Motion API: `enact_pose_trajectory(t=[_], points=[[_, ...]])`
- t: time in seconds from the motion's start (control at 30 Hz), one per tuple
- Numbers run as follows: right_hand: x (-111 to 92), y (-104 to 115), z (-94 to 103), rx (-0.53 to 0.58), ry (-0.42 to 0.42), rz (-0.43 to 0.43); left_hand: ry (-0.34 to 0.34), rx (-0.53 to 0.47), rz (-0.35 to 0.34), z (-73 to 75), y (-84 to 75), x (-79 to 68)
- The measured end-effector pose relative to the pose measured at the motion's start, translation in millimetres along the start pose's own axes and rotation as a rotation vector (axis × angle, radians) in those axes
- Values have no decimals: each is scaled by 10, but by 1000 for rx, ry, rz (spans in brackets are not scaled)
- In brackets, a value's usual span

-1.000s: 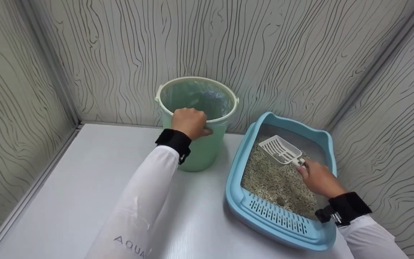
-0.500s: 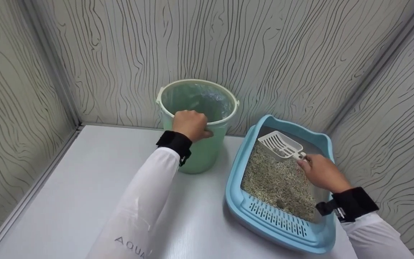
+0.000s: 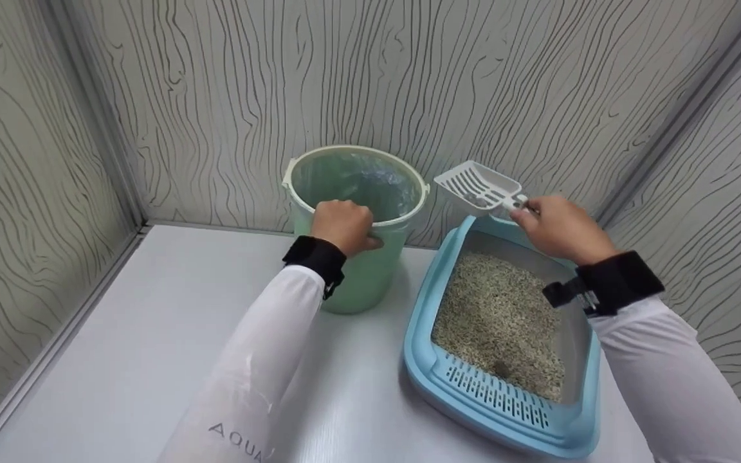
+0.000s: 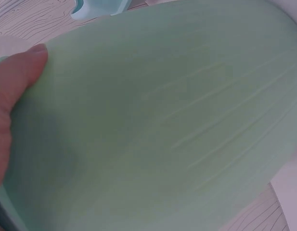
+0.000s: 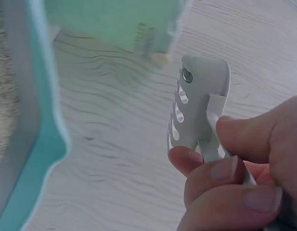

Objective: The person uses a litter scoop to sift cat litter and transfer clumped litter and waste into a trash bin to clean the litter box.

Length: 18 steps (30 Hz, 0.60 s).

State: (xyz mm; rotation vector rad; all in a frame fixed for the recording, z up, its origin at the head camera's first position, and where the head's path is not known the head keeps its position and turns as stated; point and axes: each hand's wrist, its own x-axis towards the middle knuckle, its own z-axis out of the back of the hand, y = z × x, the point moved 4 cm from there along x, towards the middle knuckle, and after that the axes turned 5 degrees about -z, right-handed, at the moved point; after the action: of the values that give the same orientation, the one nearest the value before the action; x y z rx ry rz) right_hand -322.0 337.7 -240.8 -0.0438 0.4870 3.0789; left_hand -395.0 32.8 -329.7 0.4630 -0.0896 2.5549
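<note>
My right hand (image 3: 563,228) grips the handle of a white slotted litter scoop (image 3: 481,186), raised above the back rim of a blue litter box (image 3: 422,328). A small dark clump shows through a slot of the scoop (image 5: 199,96) in the right wrist view. Grey-brown litter (image 3: 499,315) covers the floor of the box, with one darker clump near its front. My left hand (image 3: 343,226) holds the front rim of a green bin (image 3: 357,283), its thumb on the outer wall; its other fingertips are hidden inside. A clear plastic bag (image 3: 386,177) lines the bin.
Both bin and litter box stand on a white table (image 3: 171,321), the box to the right of the bin. Wood-grain patterned panels (image 3: 248,96) rise behind and on both sides. The box has a perforated front ledge (image 3: 499,389).
My right hand has lifted the litter scoop up out of the litter box, away from me and slightly left. My left hand keeps its hold on the bin rim.
</note>
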Motion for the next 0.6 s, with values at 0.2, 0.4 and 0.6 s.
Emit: enact_pose_trajectory(t=[0.2, 0.4, 0.6], points=[[315, 527, 64, 35, 42, 21, -18, 12, 8, -35, -3, 12], [548, 867, -119, 25, 10, 61, -30, 14, 7, -15, -21, 22], [634, 1037, -360, -46, -126, 121, -49, 22, -8, -16, -64, 33]])
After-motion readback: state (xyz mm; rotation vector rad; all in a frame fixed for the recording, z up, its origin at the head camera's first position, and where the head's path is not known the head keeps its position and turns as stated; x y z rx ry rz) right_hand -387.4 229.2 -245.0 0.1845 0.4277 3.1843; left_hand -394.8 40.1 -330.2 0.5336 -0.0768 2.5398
